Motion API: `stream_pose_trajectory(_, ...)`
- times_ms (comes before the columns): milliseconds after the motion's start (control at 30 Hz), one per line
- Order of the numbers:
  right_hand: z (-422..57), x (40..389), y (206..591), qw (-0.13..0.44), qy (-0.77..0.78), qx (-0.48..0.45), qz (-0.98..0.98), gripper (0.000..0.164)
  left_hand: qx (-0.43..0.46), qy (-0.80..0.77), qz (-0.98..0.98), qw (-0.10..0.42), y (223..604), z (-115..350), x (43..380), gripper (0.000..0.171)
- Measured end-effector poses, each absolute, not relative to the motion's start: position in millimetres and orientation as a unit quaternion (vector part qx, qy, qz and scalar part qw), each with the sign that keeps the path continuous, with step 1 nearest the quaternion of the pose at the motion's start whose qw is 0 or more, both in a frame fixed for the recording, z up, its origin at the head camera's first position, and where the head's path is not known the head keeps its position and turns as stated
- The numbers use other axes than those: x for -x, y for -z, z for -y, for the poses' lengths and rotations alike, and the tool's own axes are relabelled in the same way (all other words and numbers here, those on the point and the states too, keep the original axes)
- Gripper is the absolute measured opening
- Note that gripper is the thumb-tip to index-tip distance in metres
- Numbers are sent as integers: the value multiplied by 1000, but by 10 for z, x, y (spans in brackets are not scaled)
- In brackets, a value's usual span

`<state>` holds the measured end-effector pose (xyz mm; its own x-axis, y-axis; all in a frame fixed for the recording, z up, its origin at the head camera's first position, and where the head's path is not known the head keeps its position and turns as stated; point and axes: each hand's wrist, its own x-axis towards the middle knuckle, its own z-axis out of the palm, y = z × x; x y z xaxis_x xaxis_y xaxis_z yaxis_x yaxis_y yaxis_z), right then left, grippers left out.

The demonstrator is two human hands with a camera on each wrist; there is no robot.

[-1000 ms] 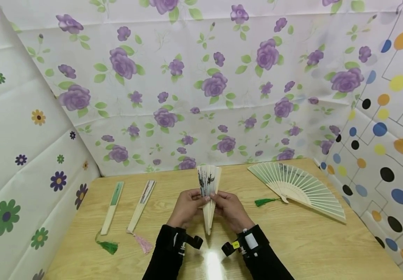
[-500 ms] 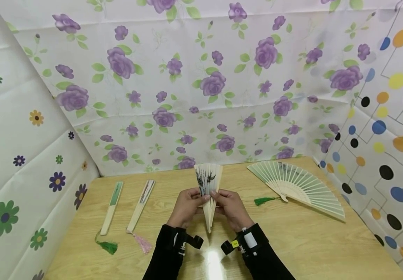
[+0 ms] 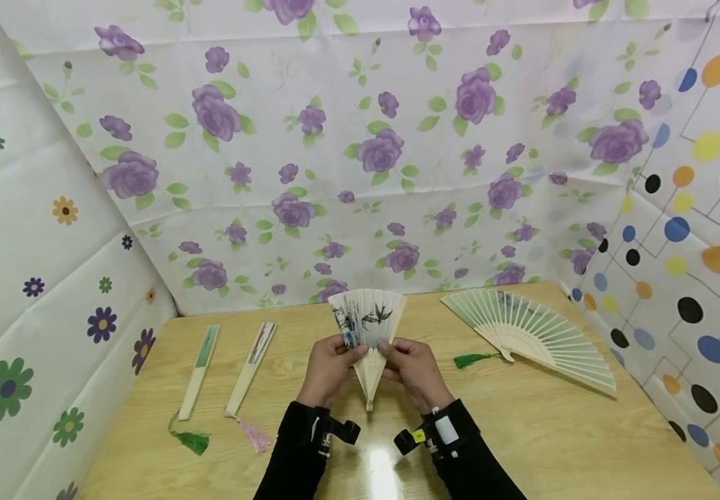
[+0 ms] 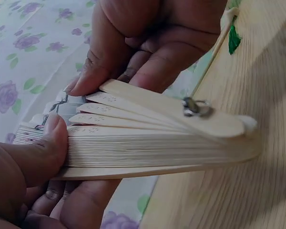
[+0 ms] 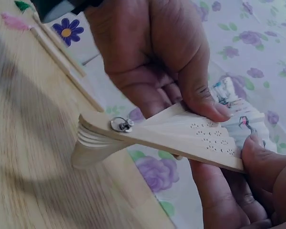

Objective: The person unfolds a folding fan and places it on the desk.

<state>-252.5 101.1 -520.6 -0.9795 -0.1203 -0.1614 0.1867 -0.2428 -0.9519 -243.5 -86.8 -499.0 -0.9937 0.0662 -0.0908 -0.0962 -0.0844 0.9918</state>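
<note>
"What does the left hand have?"

"It pinches one side of a partly spread fan, thumb on the front and fingers curled behind. From its own wrist, you see a stack of unspread ribs in that grip."

"And the right hand?"

"Same sort of grip on the other side, thumb up front. Both hands are drawn in around the fan, which sits between them: its wide, painted end points away from the person, its narrow end lies between the wrists. There's a small metal ring near that narrow end."

"Anything at the wrists?"

"Black sleeves, with a small black device on the left and another device on the right."

"Further out?"

"Left of the left hand, a folded fan with a pink tassel; farther left, a folded fan with a green tassel. Right of the right hand, well apart, a pale green fan lies spread wide, its own green tassel on the side nearest that hand."

"All on the same surface?"

"Those three lie on it, yes; it's wood-grained. Beyond the hands stands a purple-flowered cloth."
</note>
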Motion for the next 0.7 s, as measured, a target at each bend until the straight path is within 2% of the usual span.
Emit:
stream_pose_trajectory(300, -996, 2539, 5218, 93, 768, -32, -633, 25, 17, -691, -722, 30, 4944, 843, 2388, 23)
stream_pose_trajectory(533, -988, 2518, 5194, 86, 762, -48, -640, 23, 17, -703, -708, 60, 4985, 888, 2404, 28)
stream_pose_trajectory(700, -1004, 2504, 5193, 79, 776, -58, -623, 22, 27, -721, -689, 64, 4988, 894, 2425, 29)
